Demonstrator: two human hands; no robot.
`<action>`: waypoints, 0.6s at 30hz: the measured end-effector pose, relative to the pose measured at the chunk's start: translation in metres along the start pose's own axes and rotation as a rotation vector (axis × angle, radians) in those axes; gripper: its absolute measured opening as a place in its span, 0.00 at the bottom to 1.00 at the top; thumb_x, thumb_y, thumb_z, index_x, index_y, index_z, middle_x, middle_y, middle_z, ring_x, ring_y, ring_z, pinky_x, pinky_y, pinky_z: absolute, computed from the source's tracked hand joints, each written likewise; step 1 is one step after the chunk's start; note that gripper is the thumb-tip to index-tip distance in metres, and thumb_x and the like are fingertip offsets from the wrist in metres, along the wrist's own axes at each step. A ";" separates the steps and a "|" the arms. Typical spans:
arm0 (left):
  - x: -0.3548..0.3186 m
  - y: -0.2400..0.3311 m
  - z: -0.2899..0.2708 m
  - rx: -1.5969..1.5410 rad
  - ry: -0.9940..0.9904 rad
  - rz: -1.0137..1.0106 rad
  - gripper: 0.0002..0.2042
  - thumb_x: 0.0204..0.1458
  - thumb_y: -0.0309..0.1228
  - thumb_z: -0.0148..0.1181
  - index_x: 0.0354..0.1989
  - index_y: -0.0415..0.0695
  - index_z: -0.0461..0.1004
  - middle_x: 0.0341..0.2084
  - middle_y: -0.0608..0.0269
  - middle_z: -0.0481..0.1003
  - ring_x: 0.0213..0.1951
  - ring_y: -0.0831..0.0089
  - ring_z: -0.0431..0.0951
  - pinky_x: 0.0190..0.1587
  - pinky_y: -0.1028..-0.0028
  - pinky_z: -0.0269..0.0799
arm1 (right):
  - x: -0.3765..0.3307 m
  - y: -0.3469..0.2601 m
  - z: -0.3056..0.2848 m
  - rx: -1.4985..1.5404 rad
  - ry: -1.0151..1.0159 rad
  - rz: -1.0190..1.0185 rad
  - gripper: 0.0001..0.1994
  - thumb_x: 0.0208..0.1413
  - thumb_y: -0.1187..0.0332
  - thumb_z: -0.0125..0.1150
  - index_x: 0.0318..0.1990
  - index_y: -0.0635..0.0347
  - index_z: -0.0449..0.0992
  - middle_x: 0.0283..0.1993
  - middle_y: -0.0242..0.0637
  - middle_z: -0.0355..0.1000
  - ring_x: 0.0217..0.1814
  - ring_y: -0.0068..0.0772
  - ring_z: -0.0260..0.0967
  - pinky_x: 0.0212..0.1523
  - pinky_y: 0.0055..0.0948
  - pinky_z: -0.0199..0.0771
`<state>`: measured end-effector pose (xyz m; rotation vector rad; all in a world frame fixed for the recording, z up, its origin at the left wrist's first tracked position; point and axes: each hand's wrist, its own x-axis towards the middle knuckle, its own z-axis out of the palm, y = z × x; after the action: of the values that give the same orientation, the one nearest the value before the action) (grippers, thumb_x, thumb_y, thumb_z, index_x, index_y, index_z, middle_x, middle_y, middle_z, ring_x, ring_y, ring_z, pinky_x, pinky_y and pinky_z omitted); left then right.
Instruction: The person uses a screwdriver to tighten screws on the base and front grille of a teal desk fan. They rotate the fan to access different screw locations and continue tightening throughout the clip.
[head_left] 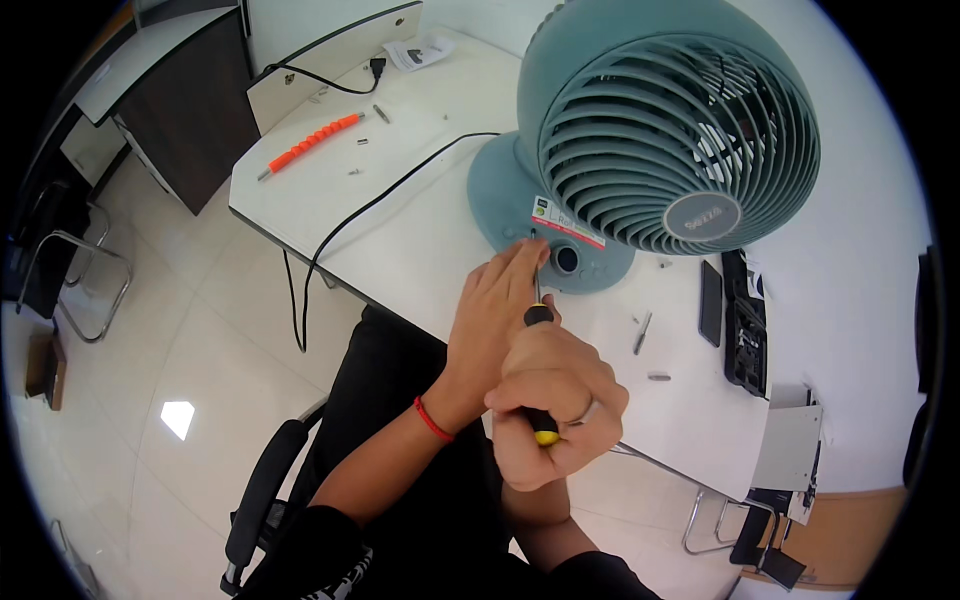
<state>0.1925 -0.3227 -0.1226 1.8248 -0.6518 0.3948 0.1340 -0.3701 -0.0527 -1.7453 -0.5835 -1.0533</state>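
Observation:
A teal desk fan (pixel 680 140) stands on the white table, its round base (pixel 500 195) towards me. My right hand (pixel 565 400), a ring on one finger, is closed around the black-and-yellow handle of a screwdriver (pixel 541 314). The metal shaft points away from me, down to the fan's base beside a round dark knob (pixel 566 260). My left hand (pixel 490 320), with a red cord at the wrist, is closed about the shaft, its fingertips by the base. Those fingers hide the screwdriver's tip.
An orange flexible shaft (pixel 312 146) and small metal bits lie at the left. A black cord (pixel 385 192) runs from the fan over the table edge. At the right lie a phone-like dark slab (pixel 710 303), a black tool case (pixel 744 335) and a bit (pixel 642 333).

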 end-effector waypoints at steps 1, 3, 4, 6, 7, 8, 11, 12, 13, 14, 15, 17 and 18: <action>0.000 0.000 0.000 0.001 -0.001 0.004 0.30 0.60 0.24 0.63 0.73 0.43 0.64 0.58 0.57 0.80 0.61 0.56 0.76 0.64 0.61 0.67 | -0.001 0.000 0.000 0.033 0.026 -0.050 0.11 0.29 0.82 0.54 0.26 0.66 0.77 0.21 0.38 0.68 0.19 0.34 0.63 0.27 0.30 0.62; -0.001 0.000 0.001 -0.012 0.009 0.007 0.30 0.60 0.24 0.63 0.73 0.43 0.64 0.58 0.57 0.80 0.61 0.56 0.76 0.65 0.61 0.67 | -0.002 0.000 -0.001 0.003 0.008 -0.012 0.12 0.28 0.82 0.54 0.26 0.66 0.77 0.21 0.38 0.68 0.19 0.35 0.63 0.26 0.30 0.61; -0.002 0.001 0.001 -0.022 0.019 0.012 0.30 0.60 0.24 0.63 0.73 0.42 0.64 0.58 0.57 0.80 0.61 0.56 0.76 0.65 0.61 0.67 | -0.002 0.000 -0.001 0.004 -0.007 -0.022 0.12 0.27 0.82 0.54 0.26 0.66 0.77 0.21 0.38 0.68 0.19 0.35 0.62 0.26 0.30 0.61; -0.002 0.001 0.000 -0.012 0.028 0.028 0.30 0.60 0.24 0.64 0.73 0.42 0.64 0.58 0.57 0.79 0.61 0.56 0.76 0.65 0.61 0.67 | -0.001 -0.001 -0.003 0.008 -0.015 -0.017 0.12 0.27 0.82 0.54 0.26 0.66 0.77 0.21 0.38 0.68 0.19 0.36 0.63 0.26 0.30 0.61; -0.001 0.001 0.001 0.008 0.030 0.039 0.30 0.60 0.24 0.64 0.73 0.42 0.64 0.58 0.57 0.79 0.61 0.56 0.76 0.65 0.61 0.67 | -0.001 -0.001 -0.004 0.011 -0.011 -0.003 0.12 0.27 0.82 0.54 0.26 0.66 0.77 0.21 0.38 0.68 0.20 0.36 0.63 0.26 0.30 0.61; -0.001 0.001 0.000 0.029 0.035 0.050 0.30 0.60 0.24 0.64 0.73 0.42 0.64 0.58 0.57 0.79 0.61 0.56 0.76 0.65 0.61 0.67 | 0.000 -0.001 -0.004 0.031 0.009 -0.041 0.12 0.27 0.82 0.54 0.26 0.66 0.77 0.21 0.38 0.68 0.20 0.36 0.63 0.27 0.30 0.62; -0.001 0.001 -0.001 0.010 0.010 0.035 0.31 0.60 0.24 0.64 0.73 0.41 0.64 0.59 0.57 0.79 0.62 0.56 0.75 0.65 0.60 0.67 | -0.001 0.000 -0.002 0.022 0.039 0.020 0.12 0.27 0.83 0.53 0.26 0.66 0.77 0.21 0.38 0.68 0.20 0.36 0.63 0.27 0.30 0.62; -0.001 0.002 -0.002 -0.022 0.014 0.023 0.29 0.61 0.25 0.63 0.72 0.39 0.65 0.60 0.55 0.79 0.63 0.55 0.75 0.65 0.60 0.67 | -0.001 0.000 -0.001 0.016 0.000 -0.004 0.12 0.27 0.83 0.53 0.26 0.66 0.77 0.21 0.38 0.68 0.20 0.35 0.63 0.27 0.30 0.62; -0.002 0.004 -0.002 -0.053 0.017 0.004 0.29 0.61 0.27 0.62 0.71 0.37 0.66 0.61 0.53 0.78 0.65 0.55 0.74 0.66 0.59 0.67 | -0.001 0.000 0.000 0.003 -0.024 -0.007 0.12 0.27 0.83 0.53 0.26 0.66 0.77 0.21 0.37 0.68 0.20 0.35 0.63 0.27 0.29 0.63; -0.002 0.004 -0.003 -0.083 0.023 0.002 0.28 0.61 0.28 0.61 0.70 0.34 0.66 0.62 0.52 0.77 0.66 0.54 0.74 0.66 0.59 0.67 | -0.001 0.000 0.001 -0.023 -0.075 -0.008 0.12 0.27 0.83 0.53 0.26 0.66 0.77 0.21 0.37 0.68 0.20 0.34 0.62 0.28 0.29 0.63; -0.001 0.005 -0.003 -0.053 -0.005 -0.011 0.28 0.60 0.28 0.61 0.70 0.34 0.66 0.62 0.52 0.77 0.66 0.55 0.74 0.66 0.59 0.67 | -0.001 0.000 0.001 0.013 -0.023 0.004 0.12 0.28 0.83 0.53 0.26 0.67 0.77 0.21 0.37 0.68 0.20 0.34 0.62 0.28 0.29 0.63; 0.001 0.004 -0.004 0.008 -0.041 -0.016 0.29 0.60 0.27 0.61 0.70 0.35 0.66 0.61 0.52 0.78 0.66 0.55 0.74 0.65 0.59 0.67 | 0.000 -0.002 0.001 0.072 0.043 0.011 0.11 0.28 0.83 0.54 0.25 0.67 0.77 0.21 0.37 0.68 0.20 0.34 0.62 0.28 0.29 0.63; 0.000 0.004 -0.004 -0.002 -0.029 -0.003 0.29 0.59 0.27 0.62 0.70 0.35 0.65 0.61 0.51 0.78 0.66 0.55 0.74 0.65 0.59 0.67 | 0.000 -0.003 0.001 0.047 0.006 0.031 0.11 0.28 0.83 0.54 0.25 0.67 0.77 0.21 0.37 0.68 0.20 0.34 0.62 0.28 0.29 0.63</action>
<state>0.1904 -0.3199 -0.1180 1.8321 -0.6692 0.3659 0.1317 -0.3682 -0.0511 -1.7051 -0.5717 -1.0156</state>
